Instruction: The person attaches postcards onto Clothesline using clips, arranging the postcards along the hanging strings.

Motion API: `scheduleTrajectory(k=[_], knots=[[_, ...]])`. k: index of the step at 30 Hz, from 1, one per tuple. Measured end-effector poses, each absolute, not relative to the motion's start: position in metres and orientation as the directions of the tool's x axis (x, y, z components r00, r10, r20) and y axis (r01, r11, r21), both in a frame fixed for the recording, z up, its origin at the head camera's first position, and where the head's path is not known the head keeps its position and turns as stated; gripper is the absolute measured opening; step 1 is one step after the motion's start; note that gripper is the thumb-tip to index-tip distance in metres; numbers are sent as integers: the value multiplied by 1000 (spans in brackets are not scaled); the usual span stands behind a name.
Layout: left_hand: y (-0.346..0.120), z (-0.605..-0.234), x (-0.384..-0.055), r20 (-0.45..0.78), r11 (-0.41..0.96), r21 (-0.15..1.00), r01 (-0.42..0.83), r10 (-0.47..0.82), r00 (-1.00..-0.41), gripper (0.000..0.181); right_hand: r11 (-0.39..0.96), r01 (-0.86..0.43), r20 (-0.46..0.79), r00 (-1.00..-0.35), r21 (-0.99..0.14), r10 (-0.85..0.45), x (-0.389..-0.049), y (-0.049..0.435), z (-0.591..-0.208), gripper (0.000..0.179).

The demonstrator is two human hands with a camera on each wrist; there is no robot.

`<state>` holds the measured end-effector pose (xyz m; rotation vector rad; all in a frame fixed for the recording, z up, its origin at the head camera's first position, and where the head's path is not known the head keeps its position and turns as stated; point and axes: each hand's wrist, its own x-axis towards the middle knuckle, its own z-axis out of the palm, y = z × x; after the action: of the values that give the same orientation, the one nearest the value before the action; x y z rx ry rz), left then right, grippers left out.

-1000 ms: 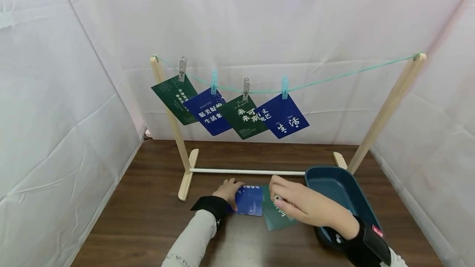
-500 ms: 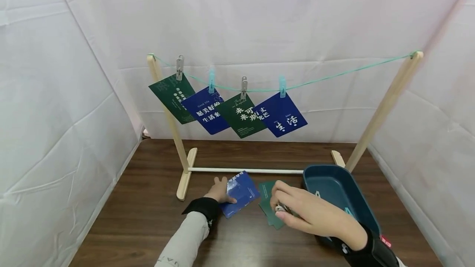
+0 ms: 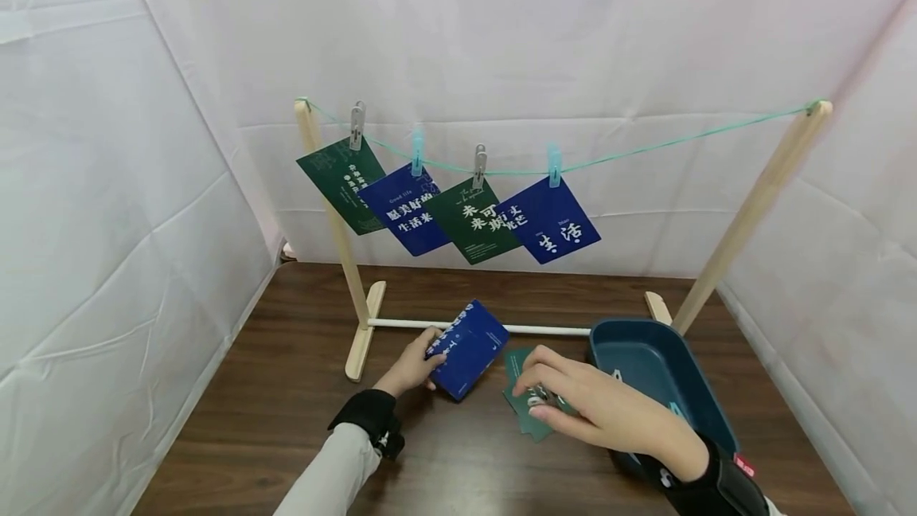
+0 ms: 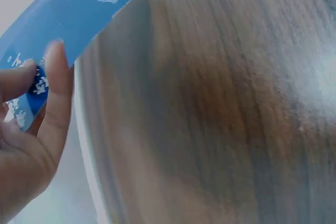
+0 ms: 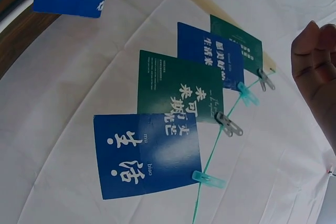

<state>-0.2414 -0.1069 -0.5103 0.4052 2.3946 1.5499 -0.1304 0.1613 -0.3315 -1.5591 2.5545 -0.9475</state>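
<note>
My left hand (image 3: 411, 365) pinches a blue printed card (image 3: 469, 353) by its left edge, lifted and tilted above the table; thumb and fingers also grip this card (image 4: 79, 19) in the left wrist view. My right hand (image 3: 598, 404) holds a small grey clothespin (image 3: 539, 398) between thumb and curled fingers, above green cards (image 3: 526, 416) lying on the table. The right wrist view shows only part of the right hand (image 5: 317, 61), without the clothespin. Two green and two blue cards hang from a cord, including a blue one (image 3: 550, 221) under a light blue clothespin (image 3: 555, 166).
A wooden rack with a left post (image 3: 344, 253), a right post (image 3: 752, 217) and a white bottom bar (image 3: 544, 330) carries the green cord (image 3: 680, 143). Beside my right hand stands a dark blue tray (image 3: 645, 333) with some clothespins inside. White cloth (image 3: 458, 38) encloses the table.
My left hand has picked the blue card up from the table, drawing it left and tilting it away from the green cards. My right hand stays near the same place, holding the clothespin.
</note>
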Motion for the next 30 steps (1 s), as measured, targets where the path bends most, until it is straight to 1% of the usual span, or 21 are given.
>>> scheduleTrajectory(k=[2,5,7,9,11,12,14,16,19,21,24,26,28,30], knots=[[-103,-504,-241,-15,373,921,115,330,-944,15,319,-814,309,-501,-486,-808,-131,162,-332,24],[-97,-492,-242,89,357,918,171,234,-968,11,315,-819,323,-498,-479,-805,-131,162,-334,26],[-93,-483,-244,162,373,902,216,172,-972,13,308,-831,341,-488,-463,-803,-132,163,-335,27],[-89,-474,-245,221,422,867,265,150,-964,14,291,-851,370,-465,-436,-805,-132,164,-335,26],[-86,-467,-245,229,475,830,292,189,-955,17,267,-880,402,-425,-392,-811,-133,165,-335,24],[-85,-464,-245,230,507,801,318,231,-945,19,255,-890,412,-408,-378,-815,-133,165,-335,22],[-83,-457,-244,193,530,768,359,343,-919,22,236,-901,422,-386,-364,-821,-133,166,-335,20],[-81,-452,-242,150,508,764,398,460,-875,19,246,-892,411,-400,-378,-819,-132,168,-335,19],[-76,-447,-239,109,439,788,431,591,-800,15,291,-853,377,-464,-432,-801,-130,171,-334,19],[-74,-446,-237,87,416,785,459,660,-746,18,329,-834,363,-502,-442,-785,-130,173,-334,19],[-68,-443,-236,74,432,727,535,724,-686,23,370,-827,380,-532,-423,-757,-131,175,-334,19],[-64,-441,-238,96,458,660,596,735,-671,23,401,-829,411,-546,-389,-730,-133,177,-333,20],[-57,-436,-242,150,485,597,639,715,-683,19,418,-823,442,-562,-385,-699,-137,179,-331,22],[-50,-430,-246,197,507,566,650,682,-704,18,435,-807,466,-588,-400,-661,-141,181,-328,24]])
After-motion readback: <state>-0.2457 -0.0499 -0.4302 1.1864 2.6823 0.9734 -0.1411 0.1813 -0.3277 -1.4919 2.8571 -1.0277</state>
